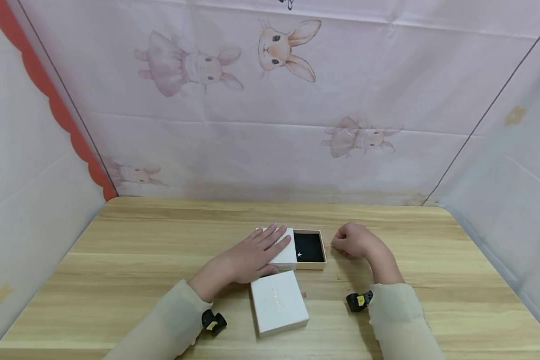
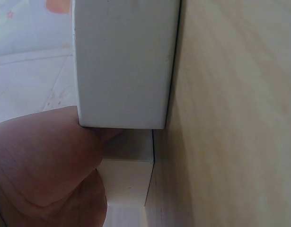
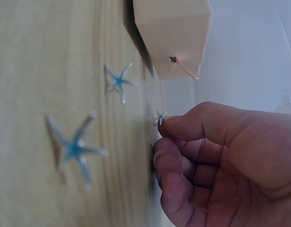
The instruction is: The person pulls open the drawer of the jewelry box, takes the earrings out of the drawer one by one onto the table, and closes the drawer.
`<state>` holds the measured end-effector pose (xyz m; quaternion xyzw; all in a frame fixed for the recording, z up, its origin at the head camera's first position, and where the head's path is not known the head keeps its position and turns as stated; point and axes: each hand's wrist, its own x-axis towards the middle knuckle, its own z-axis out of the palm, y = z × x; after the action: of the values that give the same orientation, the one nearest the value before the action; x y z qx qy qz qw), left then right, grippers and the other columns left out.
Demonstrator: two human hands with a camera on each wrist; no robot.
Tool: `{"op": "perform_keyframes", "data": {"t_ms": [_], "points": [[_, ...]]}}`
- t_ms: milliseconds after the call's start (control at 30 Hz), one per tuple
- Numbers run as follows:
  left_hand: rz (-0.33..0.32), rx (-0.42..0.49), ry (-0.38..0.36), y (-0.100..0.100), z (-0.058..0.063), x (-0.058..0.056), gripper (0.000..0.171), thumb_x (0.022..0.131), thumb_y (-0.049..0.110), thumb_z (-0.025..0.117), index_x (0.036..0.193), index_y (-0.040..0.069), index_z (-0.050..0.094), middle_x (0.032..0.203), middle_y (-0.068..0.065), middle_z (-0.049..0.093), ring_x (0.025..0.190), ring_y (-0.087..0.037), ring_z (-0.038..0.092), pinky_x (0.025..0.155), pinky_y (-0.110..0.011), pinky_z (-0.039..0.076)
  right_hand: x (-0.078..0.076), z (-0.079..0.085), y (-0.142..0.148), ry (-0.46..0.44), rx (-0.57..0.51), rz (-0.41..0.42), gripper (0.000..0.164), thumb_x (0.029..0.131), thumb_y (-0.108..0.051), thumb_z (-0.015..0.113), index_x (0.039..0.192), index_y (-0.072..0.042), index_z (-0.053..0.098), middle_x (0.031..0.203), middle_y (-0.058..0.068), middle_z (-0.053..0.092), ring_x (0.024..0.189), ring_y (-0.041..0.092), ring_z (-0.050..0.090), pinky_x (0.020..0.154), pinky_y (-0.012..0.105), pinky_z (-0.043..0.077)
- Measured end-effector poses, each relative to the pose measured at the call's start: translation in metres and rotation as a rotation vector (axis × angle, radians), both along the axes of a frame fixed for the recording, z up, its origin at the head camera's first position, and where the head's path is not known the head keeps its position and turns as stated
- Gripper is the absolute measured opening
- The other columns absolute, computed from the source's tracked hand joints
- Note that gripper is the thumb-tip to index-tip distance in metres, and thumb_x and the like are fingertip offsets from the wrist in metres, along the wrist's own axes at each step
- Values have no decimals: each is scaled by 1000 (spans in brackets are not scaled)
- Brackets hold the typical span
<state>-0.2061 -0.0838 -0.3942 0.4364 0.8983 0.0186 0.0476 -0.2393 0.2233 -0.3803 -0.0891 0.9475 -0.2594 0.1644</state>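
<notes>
My left hand [image 1: 256, 255] rests with spread fingers on the white sleeve [image 1: 288, 257] of a small sliding box. From the sleeve's right end a drawer [image 1: 311, 266] sticks out, lined in black [image 1: 312, 245], with a small pale star-shaped piece [image 1: 299, 255] lying on the lining. To the right of the drawer, my right hand [image 1: 353, 241] pinches a tiny starfish charm [image 3: 160, 117] between thumb and forefinger, close over the table. Two more blue-and-silver starfish charms, a nearer one [image 3: 75, 150] and a farther one [image 3: 119, 82], lie on the wood in the right wrist view.
A second white box [image 1: 280, 302] with faint gold lettering lies in front of the sliding box, slightly turned. An orange ribbon pull [image 3: 187, 69] hangs from the drawer's end. Printed rabbit cloth [image 1: 252, 150] walls in the wooden table [image 1: 139, 260] at back and sides.
</notes>
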Motion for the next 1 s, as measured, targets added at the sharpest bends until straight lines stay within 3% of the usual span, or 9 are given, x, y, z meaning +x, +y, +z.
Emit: {"op": "perform_keyframes", "data": {"t_ms": [200,800,1000], "points": [[5,-5,1,0,1,0,71,106,44,41,162,13,10,168,-12,4,155,-32,4,124,-52,14,0,1,0,-13,-5,-10,35,95,-12,56,61,-12,51,58,-1,51,52,12,43,54,26,38],[6,-8,-7,0,2,1,70,106,43,41,162,13,11,168,-12,3,155,-32,4,124,-52,14,2,5,-2,3,-5,-28,23,98,-15,58,78,-6,67,68,3,60,58,14,51,57,27,43],[4,-7,-7,0,2,1,70,106,43,41,162,13,11,168,-12,4,155,-32,4,124,-52,14,3,11,-3,58,-13,8,30,98,-14,54,68,-10,57,56,-2,45,51,13,40,54,28,37]]}}
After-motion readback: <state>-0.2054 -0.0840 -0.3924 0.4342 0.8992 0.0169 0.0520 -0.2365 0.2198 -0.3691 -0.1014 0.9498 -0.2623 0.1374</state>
